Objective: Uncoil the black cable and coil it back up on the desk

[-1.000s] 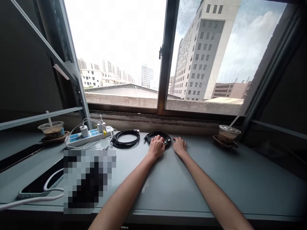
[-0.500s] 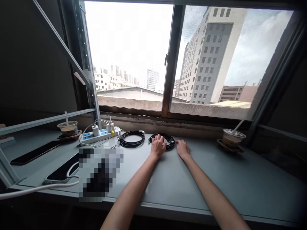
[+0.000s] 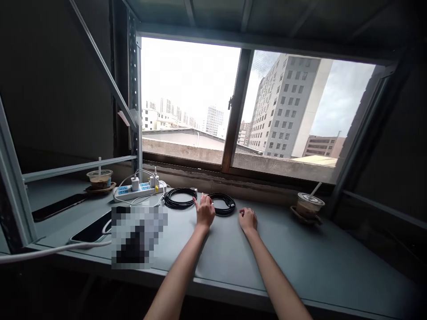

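Note:
Two coiled black cables lie side by side on the grey shelf. My left hand (image 3: 205,214) is open, thumb spread out to the left, between the left cable coil (image 3: 180,206) and the right cable coil (image 3: 224,211). Its fingertips overlap the left edge of the right coil in view; whether they touch it I cannot tell. To the right of that coil, apart from it, my right hand (image 3: 248,219) rests on the shelf with loosely bent fingers and a small gap between them. Nothing shows in either hand. A pale connector lies on each coil.
A white power strip (image 3: 129,193) with plugged-in chargers stands left of the coils. Phones (image 3: 60,206) and a pixelated patch lie nearer the left. Lidded drink cups stand at the left (image 3: 100,179) and right (image 3: 310,204). A window frame (image 3: 230,133) rises behind.
My left hand has moved off the right coil, leftward and back, with its thumb now spread. My right hand has drawn away from the coil. The view has tilted up.

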Available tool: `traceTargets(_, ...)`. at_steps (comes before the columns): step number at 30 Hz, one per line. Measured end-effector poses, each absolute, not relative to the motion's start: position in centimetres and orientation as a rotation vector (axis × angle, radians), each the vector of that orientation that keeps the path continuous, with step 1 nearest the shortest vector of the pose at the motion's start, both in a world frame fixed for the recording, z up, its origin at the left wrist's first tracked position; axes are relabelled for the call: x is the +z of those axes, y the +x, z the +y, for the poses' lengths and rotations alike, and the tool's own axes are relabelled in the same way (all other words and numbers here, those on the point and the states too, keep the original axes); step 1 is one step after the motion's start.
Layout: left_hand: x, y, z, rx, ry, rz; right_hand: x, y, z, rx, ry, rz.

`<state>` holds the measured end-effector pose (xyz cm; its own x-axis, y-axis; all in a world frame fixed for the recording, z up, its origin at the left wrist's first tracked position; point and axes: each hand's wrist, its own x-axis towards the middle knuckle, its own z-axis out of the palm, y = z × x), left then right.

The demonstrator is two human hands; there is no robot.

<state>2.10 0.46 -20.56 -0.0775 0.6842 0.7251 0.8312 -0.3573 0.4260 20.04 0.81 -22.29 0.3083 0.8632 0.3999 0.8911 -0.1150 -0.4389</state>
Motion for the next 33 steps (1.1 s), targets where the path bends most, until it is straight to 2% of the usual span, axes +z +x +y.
traceTargets(13,-20.4,1.8,-0.3,-1.165,-2.14,-1.549,-21.3,19.4,-0.8,0.245,-1.948,-1.571)
traceTargets(24,-20.6,2.0,0.1,-1.038,-2.198,-1.606,-20.6,19.1,0.0,0.449,-1.885,-1.296)
traceTargets(33,-20.6,2.1,0.1,-1.026,-2.22,-1.68,-20.8,18.9,0.1,0.396,-1.887,-1.328)
